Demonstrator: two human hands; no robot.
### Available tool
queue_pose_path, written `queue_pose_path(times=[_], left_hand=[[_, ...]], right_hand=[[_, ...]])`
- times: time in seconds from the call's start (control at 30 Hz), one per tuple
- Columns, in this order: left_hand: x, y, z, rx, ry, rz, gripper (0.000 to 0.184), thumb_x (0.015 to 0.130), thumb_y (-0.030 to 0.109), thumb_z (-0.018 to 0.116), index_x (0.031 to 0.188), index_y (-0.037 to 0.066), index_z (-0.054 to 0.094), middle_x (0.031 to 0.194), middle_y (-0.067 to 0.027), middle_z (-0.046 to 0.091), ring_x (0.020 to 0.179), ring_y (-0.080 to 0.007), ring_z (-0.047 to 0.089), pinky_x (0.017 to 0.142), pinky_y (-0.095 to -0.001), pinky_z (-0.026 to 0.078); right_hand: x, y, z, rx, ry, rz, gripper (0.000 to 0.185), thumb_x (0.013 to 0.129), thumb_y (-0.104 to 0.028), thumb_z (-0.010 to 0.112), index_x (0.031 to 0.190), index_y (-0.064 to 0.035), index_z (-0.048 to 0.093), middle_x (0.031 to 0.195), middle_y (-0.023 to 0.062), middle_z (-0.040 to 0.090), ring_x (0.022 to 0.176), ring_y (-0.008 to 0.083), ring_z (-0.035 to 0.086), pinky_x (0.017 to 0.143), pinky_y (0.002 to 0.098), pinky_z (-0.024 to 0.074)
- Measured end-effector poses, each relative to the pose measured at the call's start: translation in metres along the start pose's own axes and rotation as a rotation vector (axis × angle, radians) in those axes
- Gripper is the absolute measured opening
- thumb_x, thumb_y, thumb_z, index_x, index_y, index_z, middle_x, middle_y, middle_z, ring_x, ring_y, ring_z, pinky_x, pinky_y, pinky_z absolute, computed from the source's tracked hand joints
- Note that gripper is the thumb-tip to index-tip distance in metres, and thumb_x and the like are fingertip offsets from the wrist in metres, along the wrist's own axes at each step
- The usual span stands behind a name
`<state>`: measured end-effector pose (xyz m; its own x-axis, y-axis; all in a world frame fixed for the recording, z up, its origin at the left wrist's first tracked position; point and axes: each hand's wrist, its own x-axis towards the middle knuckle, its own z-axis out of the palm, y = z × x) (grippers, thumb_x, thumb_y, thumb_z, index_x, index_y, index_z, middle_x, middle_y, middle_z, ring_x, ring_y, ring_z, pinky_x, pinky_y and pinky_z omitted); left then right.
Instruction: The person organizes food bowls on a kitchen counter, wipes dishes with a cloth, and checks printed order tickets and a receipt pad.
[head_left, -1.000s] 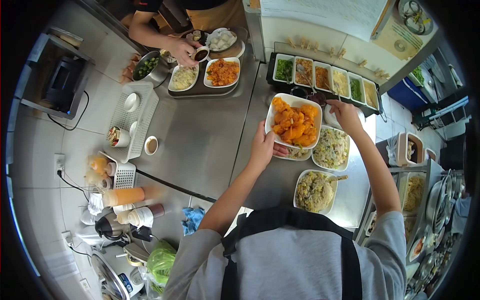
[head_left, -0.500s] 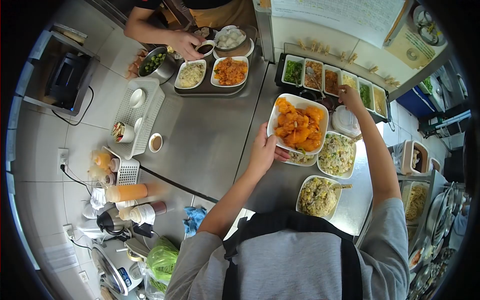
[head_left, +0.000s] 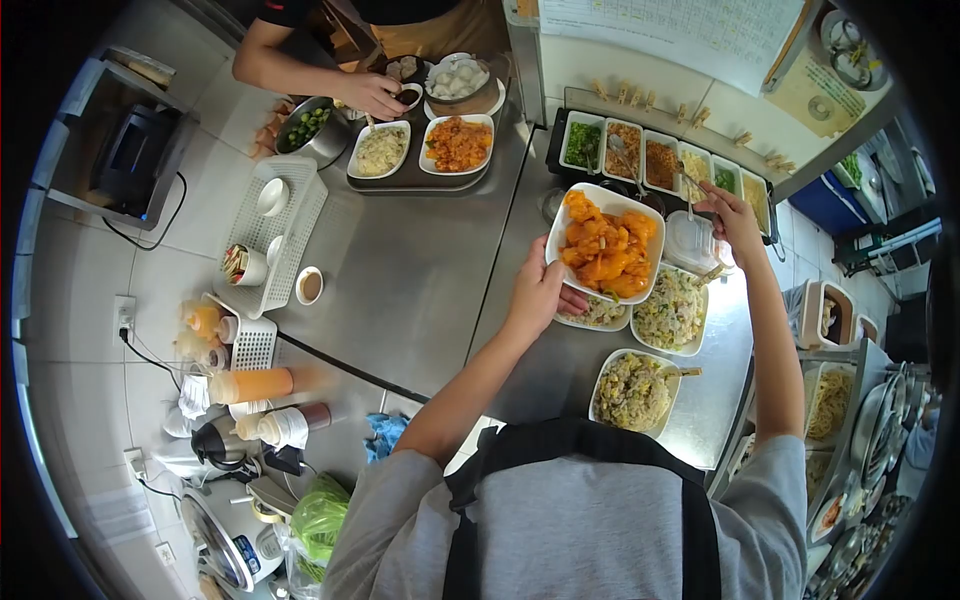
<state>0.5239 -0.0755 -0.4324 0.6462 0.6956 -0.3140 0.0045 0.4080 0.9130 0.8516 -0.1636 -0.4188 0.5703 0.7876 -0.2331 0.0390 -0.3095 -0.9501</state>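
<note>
My left hand (head_left: 540, 292) grips the lower left edge of a square white dish (head_left: 556, 252) heaped with orange, sauce-coated pieces (head_left: 608, 250), held up over the steel counter. At the right, my right hand (head_left: 735, 222) is closed round the handle of a spoon (head_left: 692, 183) that reaches into the row of topping tubs. A black rack holds these white tubs (head_left: 661, 163), with green, orange-brown and pale toppings. Beneath and beside the dish stand plates of fried rice (head_left: 668, 310), one partly covered. Another rice plate (head_left: 634, 392) stands nearer my body.
Across the counter (head_left: 400, 270), a co-worker's hand (head_left: 375, 95) holds a small sauce cup by a tray (head_left: 420, 184) with two filled dishes. White baskets (head_left: 290, 235) and sauce bottles (head_left: 250, 384) stand left. A clear lidded container (head_left: 690, 235) sits below the tubs.
My right hand has moved right along the tubs, and a spoon handle now shows in it. The held dish has shifted slightly right. The co-worker's hand has moved a little.
</note>
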Motion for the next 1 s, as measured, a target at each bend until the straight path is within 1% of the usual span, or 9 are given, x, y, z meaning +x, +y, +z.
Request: queue_pose_path(times=[0.17, 0.27, 0.37, 0.4, 0.5, 0.63, 0.7, 0.83, 1.0], left_hand=[[0.000, 0.003, 0.006, 0.000, -0.012, 0.015, 0.040, 0.091, 0.010, 0.028, 0.129, -0.001, 0.026, 0.080, -0.0198, 0.062, 0.054, -0.0238, 0.065, 0.045, -0.0300, 0.055], [-0.002, 0.003, 0.010, -0.002, -0.004, 0.019, 0.039, 0.091, 0.010, 0.028, 0.129, -0.001, 0.026, 0.079, -0.0206, 0.062, 0.055, -0.0246, 0.065, 0.045, -0.0305, 0.055], [-0.006, 0.001, 0.010, -0.021, -0.005, 0.013, 0.040, 0.092, 0.011, 0.029, 0.130, 0.001, 0.025, 0.080, -0.0202, 0.062, 0.054, -0.0247, 0.065, 0.045, -0.0314, 0.055], [-0.006, -0.001, 0.010, -0.041, -0.012, 0.004, 0.042, 0.092, 0.011, 0.030, 0.132, 0.002, 0.024, 0.080, -0.0197, 0.061, 0.054, -0.0248, 0.064, 0.045, -0.0320, 0.055], [-0.014, 0.000, 0.011, -0.067, -0.015, 0.011, 0.043, 0.093, 0.012, 0.032, 0.134, 0.005, 0.023, 0.080, -0.0190, 0.061, 0.053, -0.0244, 0.064, 0.045, -0.0320, 0.055], [-0.035, 0.004, 0.011, -0.057, 0.042, 0.044, 0.041, 0.090, 0.010, 0.028, 0.130, 0.001, 0.027, 0.082, -0.0197, 0.062, 0.055, -0.0243, 0.065, 0.048, -0.0307, 0.056], [-0.050, 0.001, 0.006, -0.050, 0.058, 0.043, 0.042, 0.089, 0.010, 0.029, 0.130, 0.001, 0.027, 0.084, -0.0195, 0.062, 0.056, -0.0242, 0.065, 0.048, -0.0311, 0.056], [-0.096, -0.013, -0.012, -0.085, 0.158, 0.062, 0.045, 0.088, 0.009, 0.029, 0.132, 0.003, 0.027, 0.088, -0.0197, 0.061, 0.057, -0.0243, 0.065, 0.050, -0.0319, 0.057], [-0.171, -0.061, -0.053, -0.127, 0.339, 0.055, 0.048, 0.089, 0.009, 0.030, 0.136, 0.005, 0.023, 0.087, -0.0194, 0.061, 0.057, -0.0238, 0.065, 0.049, -0.0317, 0.057]], right_hand=[[-0.083, -0.043, 0.020, 0.036, -0.084, -0.044, 0.036, 0.095, -0.015, 0.043, 0.128, -0.0033, 0.052, 0.087, 0.0031, 0.066, 0.050, 0.0023, 0.035, 0.045, 0.0159, 0.0313], [-0.121, -0.048, 0.031, -0.078, -0.137, -0.109, 0.033, 0.093, -0.007, 0.045, 0.124, -0.0045, 0.056, 0.086, 0.0053, 0.067, 0.054, 0.0061, 0.048, 0.050, 0.0193, 0.0400], [-0.149, -0.049, 0.050, -0.572, 0.012, -0.679, 0.036, 0.087, 0.004, 0.048, 0.119, -0.0068, 0.060, 0.084, 0.0088, 0.068, 0.067, 0.0153, 0.063, 0.063, 0.0261, 0.0492], [-0.161, -0.060, 0.056, -0.627, 0.048, -0.650, 0.042, 0.081, 0.011, 0.050, 0.116, -0.0088, 0.063, 0.083, 0.0112, 0.067, 0.080, 0.0227, 0.068, 0.075, 0.0312, 0.0509], [-0.161, -0.059, 0.054, -0.631, 0.106, -0.737, 0.041, 0.082, 0.009, 0.050, 0.117, -0.0092, 0.062, 0.082, 0.0098, 0.067, 0.076, 0.0225, 0.067, 0.074, 0.0307, 0.0511], [-0.124, -0.066, 0.036, -0.647, 0.190, -0.601, 0.038, 0.085, 0.004, 0.050, 0.118, -0.0121, 0.062, 0.080, 0.0087, 0.067, 0.063, 0.0207, 0.064, 0.062, 0.0317, 0.0503], [-0.072, -0.047, 0.019, -0.754, 0.204, -0.664, 0.034, 0.088, -0.003, 0.050, 0.118, -0.0138, 0.062, 0.079, 0.0088, 0.068, 0.059, 0.0220, 0.063, 0.057, 0.0329, 0.0486], [0.020, 0.001, 0.002, -1.159, 0.135, -0.611, 0.025, 0.089, -0.017, 0.051, 0.109, -0.0157, 0.066, 0.084, 0.0152, 0.067, 0.072, 0.0336, 0.065, 0.065, 0.0423, 0.0513], [0.074, 0.029, 0.013, -1.305, 0.029, -0.613, 0.025, 0.087, -0.023, 0.051, 0.106, -0.0159, 0.066, 0.088, 0.0189, 0.066, 0.081, 0.0379, 0.064, 0.071, 0.0473, 0.0512]])
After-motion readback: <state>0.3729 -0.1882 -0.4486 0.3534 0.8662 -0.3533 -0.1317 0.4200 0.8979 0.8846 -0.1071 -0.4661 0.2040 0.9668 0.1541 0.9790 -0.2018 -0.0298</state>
